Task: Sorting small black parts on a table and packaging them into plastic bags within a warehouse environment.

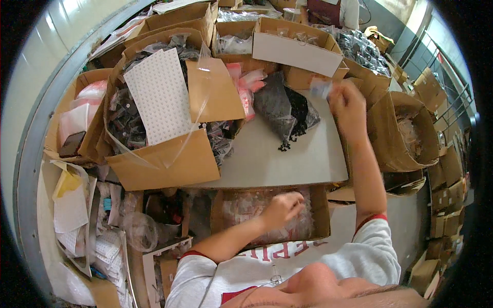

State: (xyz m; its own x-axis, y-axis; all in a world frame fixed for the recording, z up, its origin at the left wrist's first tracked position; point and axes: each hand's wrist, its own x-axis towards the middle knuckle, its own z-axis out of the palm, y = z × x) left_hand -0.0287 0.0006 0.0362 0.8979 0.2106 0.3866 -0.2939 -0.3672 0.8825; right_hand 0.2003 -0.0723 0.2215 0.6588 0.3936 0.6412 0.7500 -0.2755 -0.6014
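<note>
Head camera shows me the right hand (347,105), arm outstretched, pinching a bag (321,88) just left of its knuckles; left hand (282,208) half-curled over a box (321,208), its hold unclear.

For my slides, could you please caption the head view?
Right hand holding a small bag, left hand over an open box.

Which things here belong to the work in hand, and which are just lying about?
Seemingly in use:
- small plastic bag in the right hand
- cardboard box of clear plastic under the left hand
- black pieces

Apparently lying about:
- patterned white sheet
- yellow item
</note>
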